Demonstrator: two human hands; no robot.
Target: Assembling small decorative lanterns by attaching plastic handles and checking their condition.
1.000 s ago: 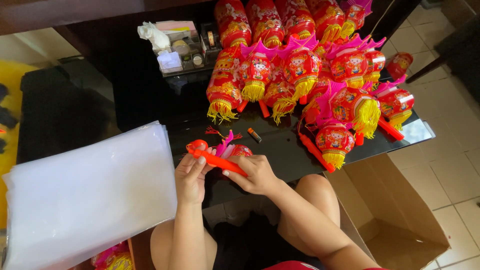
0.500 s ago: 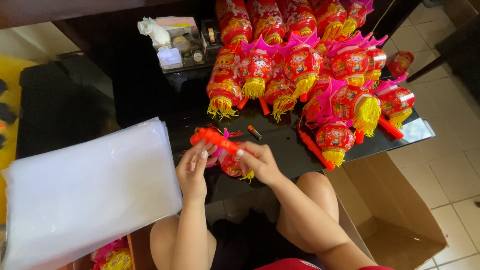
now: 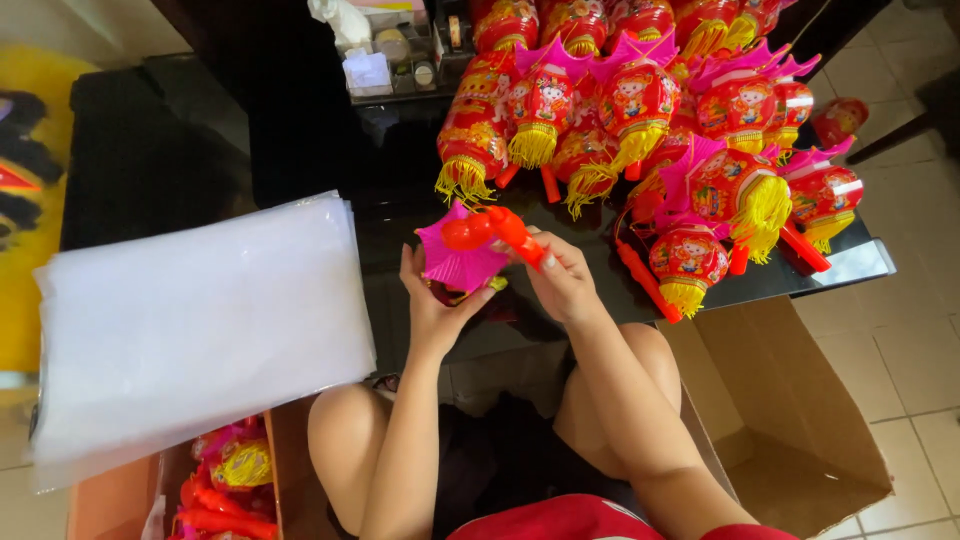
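Left hand (image 3: 432, 312) fingers curled up around the lantern (image 3: 462, 262), thumb on its pink frill, pressed tight against it. Right hand (image 3: 563, 283) fingers closed on the orange handle (image 3: 505, 232), which sticks up out of the top of the lantern. Lantern held up in the air over the near edge of the table (image 3: 400, 235), about midway along it, tipped so the pink frill faces up.

Just left of the hands, on the near left part of the table and hanging over its edge, a thick stack of clear bags (image 3: 195, 325). Past the hands, at the far right of the table, a big pile of lanterns (image 3: 650, 120), red with yellow tassels and pink frills, some touching each other. At the far edge, a small tray of odds and ends (image 3: 385, 55).

Down on the floor, right of the knees, an open brown box (image 3: 790, 420). Down left, under the bags, another box (image 3: 225, 480) with more lanterns in it.
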